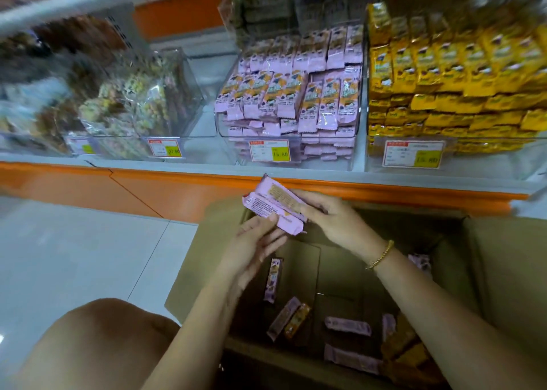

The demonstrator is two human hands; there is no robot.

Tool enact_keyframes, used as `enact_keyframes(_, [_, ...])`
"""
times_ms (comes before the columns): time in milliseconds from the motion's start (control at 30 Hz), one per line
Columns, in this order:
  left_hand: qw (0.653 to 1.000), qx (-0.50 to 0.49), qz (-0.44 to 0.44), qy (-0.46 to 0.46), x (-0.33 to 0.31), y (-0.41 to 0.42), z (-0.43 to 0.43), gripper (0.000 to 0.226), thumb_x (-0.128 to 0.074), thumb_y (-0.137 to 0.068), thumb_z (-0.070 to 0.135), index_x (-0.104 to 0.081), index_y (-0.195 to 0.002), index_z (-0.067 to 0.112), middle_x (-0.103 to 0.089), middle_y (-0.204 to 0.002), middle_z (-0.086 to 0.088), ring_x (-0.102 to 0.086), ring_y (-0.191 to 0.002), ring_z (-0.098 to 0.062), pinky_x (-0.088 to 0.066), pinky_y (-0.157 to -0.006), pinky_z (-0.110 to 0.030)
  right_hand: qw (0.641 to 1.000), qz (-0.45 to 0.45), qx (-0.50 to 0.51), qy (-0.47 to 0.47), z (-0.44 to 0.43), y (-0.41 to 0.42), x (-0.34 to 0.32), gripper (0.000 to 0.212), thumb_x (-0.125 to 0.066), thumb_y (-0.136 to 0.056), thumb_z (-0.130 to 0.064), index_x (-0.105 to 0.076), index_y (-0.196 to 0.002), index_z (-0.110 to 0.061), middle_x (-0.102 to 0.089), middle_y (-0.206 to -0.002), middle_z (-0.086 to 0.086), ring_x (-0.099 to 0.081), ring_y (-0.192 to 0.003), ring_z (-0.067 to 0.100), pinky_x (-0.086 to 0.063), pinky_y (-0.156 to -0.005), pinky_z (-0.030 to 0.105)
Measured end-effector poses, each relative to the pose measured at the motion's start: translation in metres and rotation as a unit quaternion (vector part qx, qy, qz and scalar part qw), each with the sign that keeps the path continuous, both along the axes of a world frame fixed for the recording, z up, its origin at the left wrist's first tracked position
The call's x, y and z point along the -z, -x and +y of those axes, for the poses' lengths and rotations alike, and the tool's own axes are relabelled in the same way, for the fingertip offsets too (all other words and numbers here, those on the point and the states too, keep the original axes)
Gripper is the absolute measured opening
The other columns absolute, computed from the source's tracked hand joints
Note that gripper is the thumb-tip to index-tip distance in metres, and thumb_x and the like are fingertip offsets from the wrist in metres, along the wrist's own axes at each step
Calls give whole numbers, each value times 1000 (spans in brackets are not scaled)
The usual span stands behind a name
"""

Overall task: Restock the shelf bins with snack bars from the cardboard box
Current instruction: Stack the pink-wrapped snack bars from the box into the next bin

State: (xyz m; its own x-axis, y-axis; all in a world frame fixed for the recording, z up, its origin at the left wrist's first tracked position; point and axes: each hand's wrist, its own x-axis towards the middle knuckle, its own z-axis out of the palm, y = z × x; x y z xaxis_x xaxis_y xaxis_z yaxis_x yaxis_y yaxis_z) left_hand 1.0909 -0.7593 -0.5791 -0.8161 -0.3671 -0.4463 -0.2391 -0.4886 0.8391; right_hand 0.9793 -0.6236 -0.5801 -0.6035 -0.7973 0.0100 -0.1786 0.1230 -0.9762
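Observation:
Two pink-wrapped snack bars (275, 206) are held together above the open cardboard box (503, 271), just below the shelf edge. My left hand (254, 247) pinches their lower end from underneath. My right hand (334, 218) grips their right end from above. Several loose pink and orange bars (347, 326) lie on the box floor. Straight ahead, a clear bin (231, 123) on the shelf is stacked high with matching pink bars (296, 93).
To the right stands a bin of yellow bars (453, 87). At the left is a clear bin of bagged snacks (139, 105). Price tags (269, 150) hang on the bin fronts. An orange shelf edge (384, 190) runs across. My knee (97, 345) is at bottom left over white floor tiles.

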Motion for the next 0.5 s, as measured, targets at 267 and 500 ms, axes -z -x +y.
enact_keyframes(267, [986, 1, 151, -68, -40, 13, -12, 37, -57, -81, 4, -56, -117, -5, -65, -111, -25, -68, -94, -33, -48, -94, -51, 980, 71, 179, 50, 0, 4, -45, 37, -83, -69, -22, -70, -104, -25, -70, -94, -15, -64, -87, -1, -53, -75, 17])
enact_keyframes(500, [979, 18, 192, -72, -72, 34, -15, 57, -77, -71, 15, -56, -120, -4, -61, -119, -26, -66, -99, -30, -54, -87, -47, 957, 155, 225, 95, -5, -6, -76, 35, -78, -76, -17, -60, -105, -27, -64, -98, -21, -65, -90, -4, -56, -66, 16])
